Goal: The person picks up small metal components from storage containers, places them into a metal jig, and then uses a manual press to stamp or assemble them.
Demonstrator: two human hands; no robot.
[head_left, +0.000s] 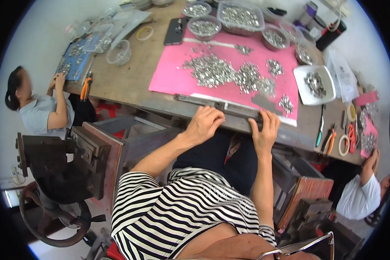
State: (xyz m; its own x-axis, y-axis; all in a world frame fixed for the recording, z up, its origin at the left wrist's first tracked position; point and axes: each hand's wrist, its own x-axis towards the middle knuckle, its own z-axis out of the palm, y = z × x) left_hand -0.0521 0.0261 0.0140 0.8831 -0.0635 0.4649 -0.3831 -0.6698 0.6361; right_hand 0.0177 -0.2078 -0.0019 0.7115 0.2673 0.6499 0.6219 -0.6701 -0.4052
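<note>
A long dark metal bar with a toothed or slotted stretch lies along the front edge of the pink sheet. My left hand is closed at the bar's near side, thumb and fingertips together. Whatever they may pinch is too small to make out. At the bar's right end my right hand grips it, thumb on the near side and fingers over the top. Shiny small metal pieces lie heaped on the sheet beyond the bar. A flat grey strip rests just behind my right fingers.
Clear tubs of metal pieces stand at the back, near a phone. A white tray sits right, with pliers and tape rolls nearer. Co-workers sit left and right. A handwheel machine stands left.
</note>
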